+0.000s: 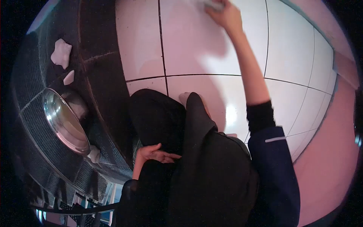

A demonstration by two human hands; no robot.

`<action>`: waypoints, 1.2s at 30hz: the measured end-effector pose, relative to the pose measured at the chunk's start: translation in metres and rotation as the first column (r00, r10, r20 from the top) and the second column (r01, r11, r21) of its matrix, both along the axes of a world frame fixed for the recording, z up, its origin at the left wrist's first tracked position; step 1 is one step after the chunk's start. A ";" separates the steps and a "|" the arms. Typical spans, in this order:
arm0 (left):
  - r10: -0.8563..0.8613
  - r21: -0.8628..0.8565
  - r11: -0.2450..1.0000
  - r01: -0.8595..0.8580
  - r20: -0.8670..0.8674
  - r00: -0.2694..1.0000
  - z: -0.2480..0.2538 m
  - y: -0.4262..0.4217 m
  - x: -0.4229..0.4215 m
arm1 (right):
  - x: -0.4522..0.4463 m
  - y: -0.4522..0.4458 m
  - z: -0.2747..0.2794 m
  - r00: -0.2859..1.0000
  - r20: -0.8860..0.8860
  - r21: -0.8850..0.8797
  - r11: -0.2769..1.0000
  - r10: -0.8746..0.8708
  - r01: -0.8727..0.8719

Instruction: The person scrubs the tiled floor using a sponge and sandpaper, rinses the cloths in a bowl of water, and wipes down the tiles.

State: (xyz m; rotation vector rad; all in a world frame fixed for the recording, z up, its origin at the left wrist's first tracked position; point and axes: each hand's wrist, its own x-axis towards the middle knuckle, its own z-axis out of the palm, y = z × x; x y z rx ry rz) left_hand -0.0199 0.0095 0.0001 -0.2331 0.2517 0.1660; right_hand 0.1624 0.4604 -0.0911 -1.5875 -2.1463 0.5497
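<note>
Though blurry, item (214, 5) in right hand (228, 17).

The pale held object (215, 4) is blurred

White tiled floor (289, 41), pink wall (329, 151).

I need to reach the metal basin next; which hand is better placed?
Probably the left hand: it is nearer the metal basin and looks empty. The right hand is stretched out over the white tiles, farther away, holding a blurred pale object.
</note>
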 end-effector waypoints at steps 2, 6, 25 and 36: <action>0.013 0.029 0.999 -0.013 0.006 1.000 -0.006 -0.007 0.000 | 0.016 -0.053 -0.001 1.000 0.016 0.009 1.000 0.018 -0.019; -0.003 0.040 0.999 0.003 -0.002 1.000 -0.005 -0.007 -0.001 | 0.020 -0.096 0.004 0.997 -0.012 -0.097 0.993 -0.073 0.072; -0.050 0.087 0.995 0.054 -0.056 0.997 -0.005 -0.005 0.001 | 0.018 -0.093 0.004 0.998 0.000 -0.033 0.997 -0.067 0.067; 0.705 -0.796 0.536 -0.282 0.238 0.668 0.005 -0.013 0.021 | -0.033 0.061 -0.002 0.985 -0.084 0.006 0.988 -0.150 0.151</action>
